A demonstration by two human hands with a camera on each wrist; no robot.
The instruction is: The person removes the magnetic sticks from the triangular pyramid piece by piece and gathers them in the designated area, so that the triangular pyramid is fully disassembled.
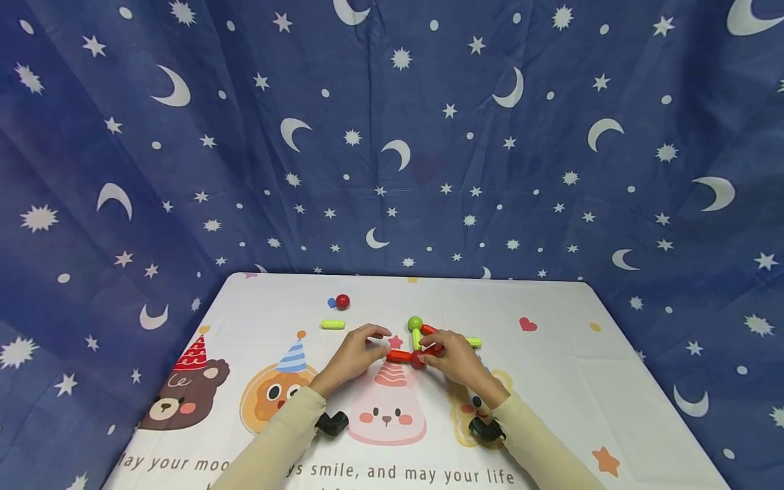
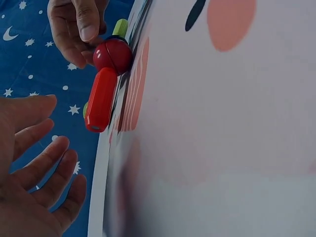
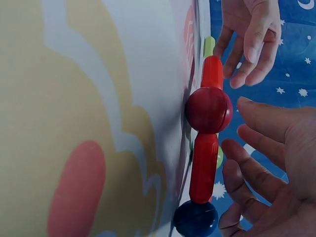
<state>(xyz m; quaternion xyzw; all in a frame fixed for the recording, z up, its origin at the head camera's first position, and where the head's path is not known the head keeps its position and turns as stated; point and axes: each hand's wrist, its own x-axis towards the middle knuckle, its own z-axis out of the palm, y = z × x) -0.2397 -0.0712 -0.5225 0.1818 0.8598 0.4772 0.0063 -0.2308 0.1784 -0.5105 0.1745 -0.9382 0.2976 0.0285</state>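
A toy built of balls and rods lies mid-table. Its red ball (image 1: pixel 418 359) joins a red rod (image 1: pixel 399 356) to the left, a yellow-green rod (image 1: pixel 416 339) leading to a green ball (image 1: pixel 415 324), and a second red rod (image 3: pixel 204 168) that ends at a dark blue ball (image 3: pixel 196 218). My left hand (image 1: pixel 360 350) hovers beside the left red rod's free end, fingers spread and holding nothing. Close by the red ball and second rod, my right hand (image 1: pixel 456 355) has loosely bent fingers. A narrow gap shows between them and the toy in the right wrist view.
Farther back on the left lie a loose red ball (image 1: pixel 343 301) and a yellow-green rod (image 1: pixel 333 324). Another yellow-green rod (image 1: pixel 474 341) shows past my right hand. A printed white cloth (image 1: pixel 539 381) covers the table, and a blue starry curtain (image 1: pixel 422 204) hangs behind it.
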